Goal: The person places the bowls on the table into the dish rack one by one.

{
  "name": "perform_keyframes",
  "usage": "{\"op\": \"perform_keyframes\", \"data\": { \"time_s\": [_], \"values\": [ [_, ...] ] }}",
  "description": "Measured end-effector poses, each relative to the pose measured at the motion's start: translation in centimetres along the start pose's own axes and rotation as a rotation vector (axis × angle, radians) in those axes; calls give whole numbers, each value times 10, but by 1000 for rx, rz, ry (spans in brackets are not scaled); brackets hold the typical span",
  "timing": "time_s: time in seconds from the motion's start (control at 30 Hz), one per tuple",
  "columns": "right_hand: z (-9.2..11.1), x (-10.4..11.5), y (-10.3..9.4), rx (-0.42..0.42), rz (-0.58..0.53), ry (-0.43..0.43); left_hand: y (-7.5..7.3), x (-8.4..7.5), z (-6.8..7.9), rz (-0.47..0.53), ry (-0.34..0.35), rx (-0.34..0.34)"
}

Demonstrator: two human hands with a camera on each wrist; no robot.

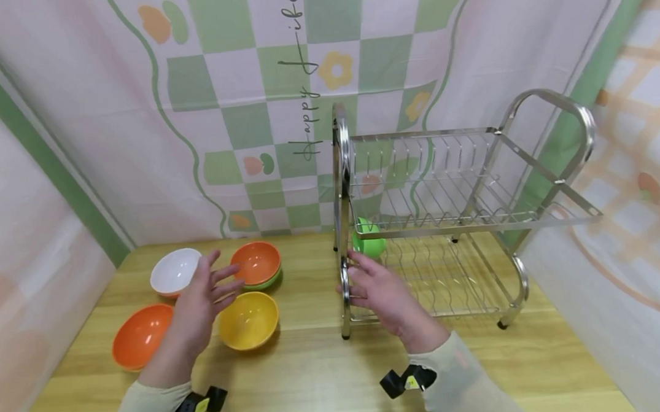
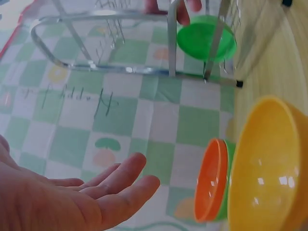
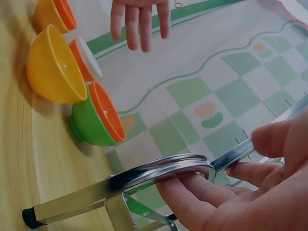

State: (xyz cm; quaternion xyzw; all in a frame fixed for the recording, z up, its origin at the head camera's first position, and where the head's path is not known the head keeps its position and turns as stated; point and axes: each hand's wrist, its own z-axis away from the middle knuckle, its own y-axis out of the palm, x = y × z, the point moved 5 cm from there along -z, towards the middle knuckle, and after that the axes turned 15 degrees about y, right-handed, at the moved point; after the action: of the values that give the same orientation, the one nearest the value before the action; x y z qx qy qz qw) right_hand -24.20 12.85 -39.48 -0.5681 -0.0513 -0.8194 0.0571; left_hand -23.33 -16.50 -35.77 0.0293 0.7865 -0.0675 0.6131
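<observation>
My left hand (image 1: 197, 304) hovers over several bowls at the left, its fingers spread and holding nothing. Around it are a white bowl (image 1: 172, 269) stacked in an orange one, an orange bowl (image 1: 139, 338), a yellow bowl (image 1: 249, 321) and an orange bowl (image 1: 255, 263) nested in a green one. My right hand (image 1: 386, 296) is at the left end of a metal two-tier dish rack (image 1: 343, 230), its fairly straight fingers against the side post. Just beyond it, a green bowl (image 1: 370, 244) stands tilted in the lower tier; the upper rail covers part of it.
The rack's upper tier (image 1: 425, 232) juts out above the lower tier (image 1: 434, 315). A printed curtain (image 1: 282, 122) hangs behind the wooden table (image 1: 309, 366), with more cloth (image 1: 604, 268) along the right side. Tabletop lies between the bowls and the rack.
</observation>
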Motion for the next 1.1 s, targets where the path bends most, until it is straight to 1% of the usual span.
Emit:
{"op": "perform_keyframes", "data": {
  "time_s": [0.1, 0.23, 0.3, 0.37, 0.57, 0.7, 0.87, 1.0, 1.1],
  "values": [
    [1, 3, 4, -37, 93, -32, -13, 4, 7, -6, -18, -15],
    [4, 6, 6, -139, 255, -32, -25, 9, 13, -14, -25, -23],
    [4, 6, 7, -180, 322, -26, -29, 11, 16, -27, -24, -19],
    [3, 6, 9, -204, 369, -22, -32, 12, 17, -35, -24, -15],
    [-3, 6, 14, -285, 512, -23, -38, 17, 21, -21, -32, -25],
    [-3, 6, 16, -310, 542, -41, -40, 20, 23, -22, -42, -31],
    [-4, 4, 15, -312, 529, -43, -41, 23, 23, -49, -69, -34],
    [-4, 2, 11, -325, 527, -29, -40, 27, 25, -46, -101, -36],
    [-3, 0, 8, -337, 528, -22, -39, 32, 27, -47, -146, -36]
  ]
}}
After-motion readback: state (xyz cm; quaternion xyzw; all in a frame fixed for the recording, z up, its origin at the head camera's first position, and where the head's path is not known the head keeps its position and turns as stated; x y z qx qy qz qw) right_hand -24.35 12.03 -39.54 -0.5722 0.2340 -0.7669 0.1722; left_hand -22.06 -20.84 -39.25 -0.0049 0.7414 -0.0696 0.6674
